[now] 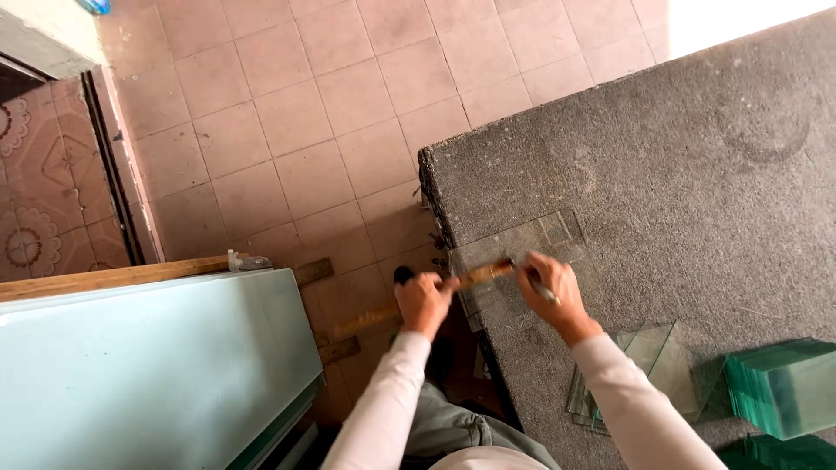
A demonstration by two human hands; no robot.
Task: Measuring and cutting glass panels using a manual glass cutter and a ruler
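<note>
We see the left hand (pixel 424 300) closed around a wooden straightedge (pixel 409 302), its fingers wrapped over the strip just off the near-left edge of the grey carpeted tabletop (pixel 697 174). The strip runs from the floor side up onto the tabletop, across a clear glass pane (pixel 509 248) that lies flat at the tabletop's left corner — its near end overhanging the edge. The right hand (pixel 550 292) rests on the pane just beside the strip, fingers pinched on a slim glass cutter (pixel 535 283) whose tip meets the glass at the strip's side. Toward the near-right corner lie a few loose cut glass pieces (pixel 649 365), and next to them a green-edged stack of glass squares (pixel 779 383). Off the table to the left, a large pale-green glass sheet (pixel 148 374) leans over a wooden batten (pixel 113 277) on the pink tiled floor (pixel 305 113).
</note>
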